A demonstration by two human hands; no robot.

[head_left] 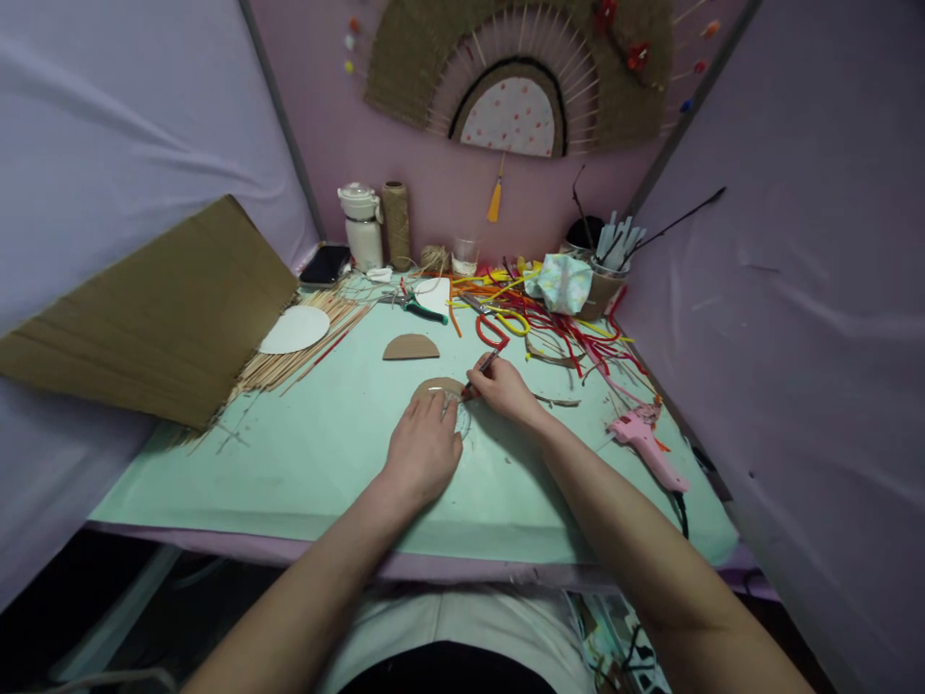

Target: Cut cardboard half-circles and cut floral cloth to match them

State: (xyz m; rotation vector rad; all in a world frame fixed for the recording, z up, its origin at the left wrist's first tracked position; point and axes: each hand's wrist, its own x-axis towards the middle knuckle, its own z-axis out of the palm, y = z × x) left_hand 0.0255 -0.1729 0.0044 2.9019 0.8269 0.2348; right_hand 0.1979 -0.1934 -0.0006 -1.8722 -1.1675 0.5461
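Note:
My right hand [504,387] is closed around a dark pen [488,360], its tip down at the right edge of a small cardboard piece [437,385] with a curved top. My left hand [426,445] lies with fingers stretched over that cardboard and over a clear, marked plastic template [463,418], perhaps a protractor. Most of the template is hidden under the fingers. Just beyond sits a cardboard half-disc [410,348], flat on the table. Red-and-yellow-handled scissors [492,331] lie beyond my right hand.
A pink glue gun [650,448] rests at the right. Green-handled pliers [425,309], thin sticks [300,352] and coloured pipe cleaners [564,328] spread across the back. A large cardboard sheet [159,318] leans at the left. A white bottle [362,231] stands near the wall.

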